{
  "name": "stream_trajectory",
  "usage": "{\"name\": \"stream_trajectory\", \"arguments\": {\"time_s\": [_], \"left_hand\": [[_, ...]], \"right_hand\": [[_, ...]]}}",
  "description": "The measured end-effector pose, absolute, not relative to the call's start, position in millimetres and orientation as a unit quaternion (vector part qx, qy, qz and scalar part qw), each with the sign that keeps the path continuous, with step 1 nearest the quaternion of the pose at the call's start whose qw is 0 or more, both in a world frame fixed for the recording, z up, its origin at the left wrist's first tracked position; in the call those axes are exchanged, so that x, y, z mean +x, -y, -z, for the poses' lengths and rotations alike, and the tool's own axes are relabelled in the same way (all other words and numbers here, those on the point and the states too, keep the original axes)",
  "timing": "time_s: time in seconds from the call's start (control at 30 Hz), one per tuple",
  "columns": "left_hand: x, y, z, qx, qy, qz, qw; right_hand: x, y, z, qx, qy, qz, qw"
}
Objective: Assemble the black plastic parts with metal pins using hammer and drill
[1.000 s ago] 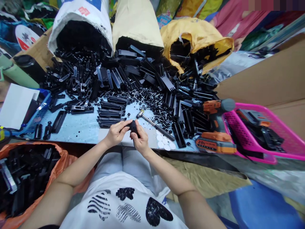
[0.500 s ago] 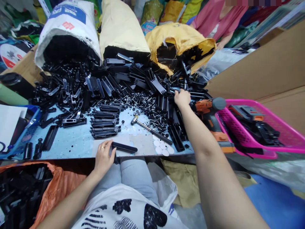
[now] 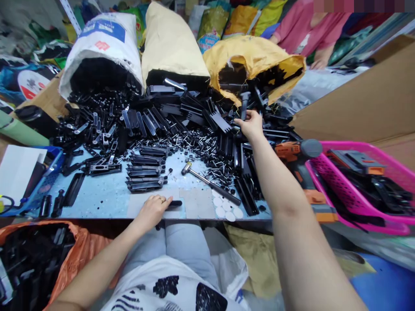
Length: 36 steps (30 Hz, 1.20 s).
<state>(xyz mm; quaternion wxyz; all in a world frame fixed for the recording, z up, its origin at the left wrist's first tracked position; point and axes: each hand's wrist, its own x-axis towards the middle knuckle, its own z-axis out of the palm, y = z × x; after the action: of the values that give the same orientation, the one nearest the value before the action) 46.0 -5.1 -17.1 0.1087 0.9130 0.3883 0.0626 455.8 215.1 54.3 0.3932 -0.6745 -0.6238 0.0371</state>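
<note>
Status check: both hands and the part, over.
Left hand flat on black strip at table edge. Right hand gripping black part in pile. Hammer lies between.

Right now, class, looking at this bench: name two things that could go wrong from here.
The right hand grips a black part in the tangled pile; lifting it may drag neighbours down. The forearm reaches over loose rivets and beside the drill, so it might knock either. The left hand only rests on a strip at the table edge; it could slide off.
</note>
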Motion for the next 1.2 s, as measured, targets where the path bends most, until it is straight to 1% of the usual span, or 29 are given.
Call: {"name": "stream_trajectory", "arguments": {"time_s": [0.07,0.1,0.2,0.27,0.33,0.47,0.63,0.77,0.9,1.0,1.07,1.2], "left_hand": [[45.4,6.0,17.3,0.902,-0.411,-0.059,0.120],[47.1,5.9,16.1,0.898,-0.416,-0.059,0.129],[56.3,2.3,8.8,0.897,-0.407,-0.055,0.165],[62.3,-1.3,2.6,0.900,-0.393,-0.043,0.185],[66.8,-3.7,-2.8,0.903,-0.381,-0.032,0.196],[71.8,-3.2,-8.2,0.902,-0.385,-0.023,0.194],[72.3,-1.1,-7.6,0.901,-0.387,-0.021,0.193],[69.4,-0.4,-7.0,0.906,-0.374,-0.036,0.193],[63.5,1.4,-3.1,0.896,-0.390,-0.084,0.196],[58.5,1.4,0.9,0.894,-0.385,-0.138,0.185],[55.9,0.6,1.5,0.895,-0.372,-0.156,0.188],[52.3,0.9,-2.0,0.904,-0.349,-0.144,0.201]], "right_hand": [[430.9,-167.2,-55.9,-0.659,0.663,-0.072,0.347],[414.1,-138.1,-55.9,-0.628,0.709,-0.099,0.303],[359.1,-48.4,-51.1,-0.439,0.872,-0.192,0.096],[330.9,-3.2,-42.0,-0.374,0.910,-0.180,-0.001],[314.7,22.3,-30.0,-0.380,0.911,-0.152,-0.052],[307.0,34.2,-14.8,-0.432,0.890,-0.130,-0.067],[303.5,41.0,-15.1,-0.422,0.892,-0.146,-0.071],[297.4,45.9,-17.9,-0.446,0.887,-0.100,-0.064],[290.2,46.9,-30.3,-0.454,0.889,-0.039,-0.046],[284.6,45.9,-43.9,-0.457,0.888,-0.015,-0.048],[281.8,44.6,-52.7,-0.456,0.888,-0.019,-0.060],[278.7,43.7,-66.1,-0.450,0.887,-0.051,-0.089]]}}
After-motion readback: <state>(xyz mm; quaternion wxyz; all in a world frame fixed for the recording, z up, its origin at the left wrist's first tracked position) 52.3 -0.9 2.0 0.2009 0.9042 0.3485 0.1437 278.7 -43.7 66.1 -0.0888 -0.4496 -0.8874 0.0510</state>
